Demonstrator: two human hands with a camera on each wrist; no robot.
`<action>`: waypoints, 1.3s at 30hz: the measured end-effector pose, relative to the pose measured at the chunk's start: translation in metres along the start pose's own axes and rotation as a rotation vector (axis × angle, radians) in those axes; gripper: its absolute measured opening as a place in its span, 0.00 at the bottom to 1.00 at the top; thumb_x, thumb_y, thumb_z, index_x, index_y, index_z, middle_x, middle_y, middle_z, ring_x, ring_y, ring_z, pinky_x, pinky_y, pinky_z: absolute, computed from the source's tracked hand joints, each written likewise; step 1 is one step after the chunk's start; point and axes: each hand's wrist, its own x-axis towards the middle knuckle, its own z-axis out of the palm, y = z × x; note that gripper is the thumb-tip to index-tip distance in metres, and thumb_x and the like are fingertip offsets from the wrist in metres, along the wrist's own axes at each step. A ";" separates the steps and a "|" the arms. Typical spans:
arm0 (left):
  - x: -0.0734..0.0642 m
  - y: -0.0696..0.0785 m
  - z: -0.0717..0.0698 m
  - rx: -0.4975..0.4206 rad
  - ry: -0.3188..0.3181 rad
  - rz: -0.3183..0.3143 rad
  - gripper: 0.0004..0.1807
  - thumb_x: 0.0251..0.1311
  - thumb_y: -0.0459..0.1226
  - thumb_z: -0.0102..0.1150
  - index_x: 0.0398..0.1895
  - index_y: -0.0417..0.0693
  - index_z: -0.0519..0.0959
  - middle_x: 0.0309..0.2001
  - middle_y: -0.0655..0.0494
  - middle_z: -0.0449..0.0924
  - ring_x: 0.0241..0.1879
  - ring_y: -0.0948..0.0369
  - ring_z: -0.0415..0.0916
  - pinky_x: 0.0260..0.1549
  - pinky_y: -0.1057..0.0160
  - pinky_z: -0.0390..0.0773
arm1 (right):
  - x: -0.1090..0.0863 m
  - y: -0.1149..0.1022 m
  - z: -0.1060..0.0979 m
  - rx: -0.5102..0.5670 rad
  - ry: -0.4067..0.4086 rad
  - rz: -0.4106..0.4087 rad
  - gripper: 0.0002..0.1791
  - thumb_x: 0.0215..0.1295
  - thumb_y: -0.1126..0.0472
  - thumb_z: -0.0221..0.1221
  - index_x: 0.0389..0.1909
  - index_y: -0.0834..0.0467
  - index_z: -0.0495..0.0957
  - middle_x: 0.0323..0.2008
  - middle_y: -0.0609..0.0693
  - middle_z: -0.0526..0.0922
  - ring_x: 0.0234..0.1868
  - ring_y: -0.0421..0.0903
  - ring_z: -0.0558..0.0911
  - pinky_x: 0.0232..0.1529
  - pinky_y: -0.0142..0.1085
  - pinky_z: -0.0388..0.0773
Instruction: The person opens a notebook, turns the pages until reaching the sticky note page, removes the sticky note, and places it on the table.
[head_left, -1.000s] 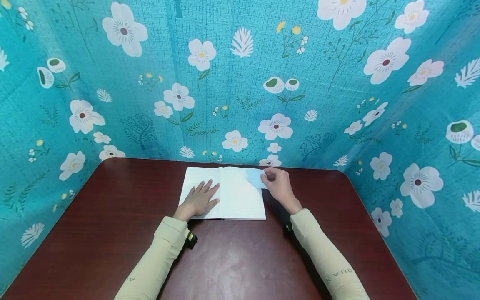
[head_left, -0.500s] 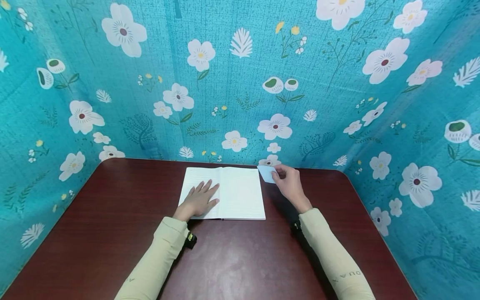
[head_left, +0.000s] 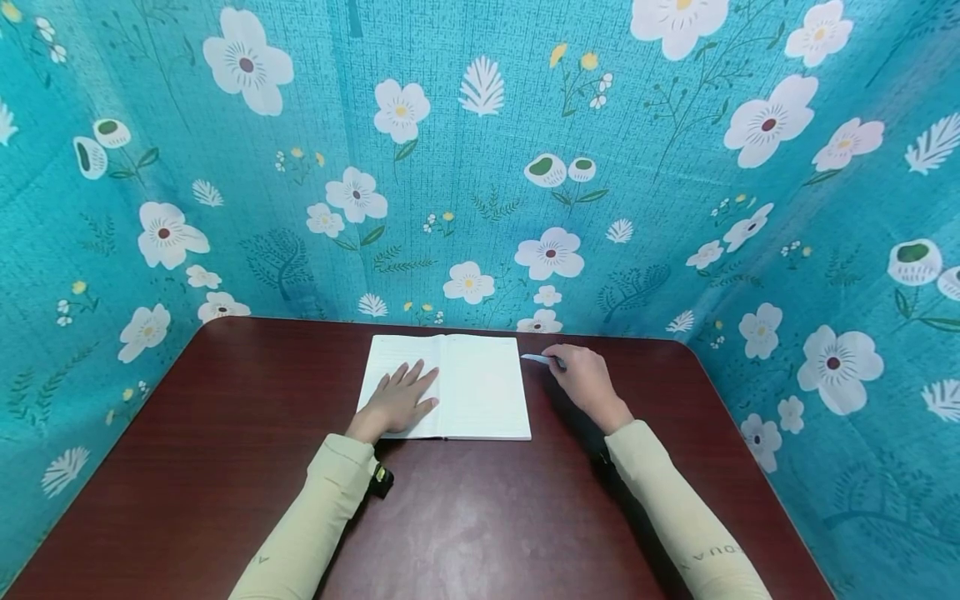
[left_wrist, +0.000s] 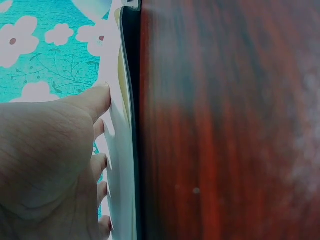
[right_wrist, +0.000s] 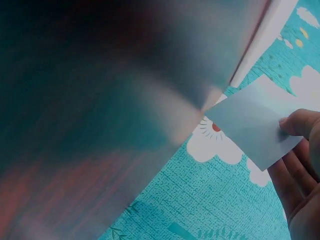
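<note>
An open notebook with white lined pages lies near the far edge of the table. My left hand rests on its left page with the fingers spread; the left wrist view shows the fingertips touching the paper. Just right of the notebook, my right hand pinches a small light blue sticky note between thumb and fingers. In the head view the note appears nearly edge-on, apart from the right page and over the table.
The dark red-brown wooden table has rounded far corners. Behind it and along both sides hangs a turquoise curtain printed with white flowers. A dark wrist device shows at the left sleeve.
My right hand has moved the sticky note rightward off the notebook's right page, then lowered and tilted it so it looks thin. The left hand has stayed in place.
</note>
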 end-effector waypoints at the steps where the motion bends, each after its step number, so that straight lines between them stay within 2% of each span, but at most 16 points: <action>1: 0.000 0.000 0.000 -0.003 0.000 0.002 0.34 0.79 0.51 0.41 0.83 0.50 0.51 0.82 0.41 0.42 0.80 0.39 0.38 0.75 0.34 0.42 | -0.001 0.000 0.001 -0.031 -0.018 -0.020 0.09 0.63 0.69 0.67 0.43 0.59 0.88 0.39 0.55 0.90 0.37 0.50 0.88 0.38 0.47 0.86; 7: 0.000 0.000 0.001 -0.006 0.005 0.005 0.34 0.79 0.50 0.41 0.83 0.50 0.51 0.82 0.41 0.42 0.80 0.39 0.38 0.75 0.34 0.42 | -0.007 0.001 0.004 -0.099 -0.129 -0.088 0.10 0.63 0.70 0.66 0.44 0.58 0.89 0.40 0.54 0.90 0.40 0.48 0.88 0.42 0.44 0.87; 16: 0.001 -0.001 0.001 -0.005 0.003 0.002 0.34 0.79 0.50 0.41 0.83 0.51 0.51 0.82 0.42 0.42 0.80 0.39 0.38 0.75 0.34 0.42 | -0.009 0.003 0.006 -0.106 -0.256 -0.084 0.11 0.62 0.69 0.68 0.43 0.56 0.89 0.38 0.51 0.90 0.39 0.45 0.87 0.43 0.43 0.87; 25: 0.001 -0.002 0.002 0.000 0.002 0.002 0.35 0.79 0.51 0.41 0.83 0.51 0.51 0.82 0.42 0.41 0.81 0.39 0.37 0.75 0.34 0.42 | -0.009 0.001 0.006 -0.069 -0.378 -0.028 0.14 0.61 0.68 0.69 0.47 0.57 0.88 0.43 0.52 0.90 0.44 0.46 0.87 0.47 0.45 0.86; 39: 0.000 0.000 -0.001 0.002 -0.001 0.000 0.35 0.79 0.51 0.41 0.83 0.51 0.51 0.82 0.42 0.42 0.80 0.39 0.38 0.75 0.34 0.42 | -0.012 0.002 0.006 -0.049 -0.478 0.020 0.14 0.62 0.64 0.70 0.49 0.55 0.88 0.44 0.50 0.89 0.43 0.45 0.85 0.46 0.45 0.86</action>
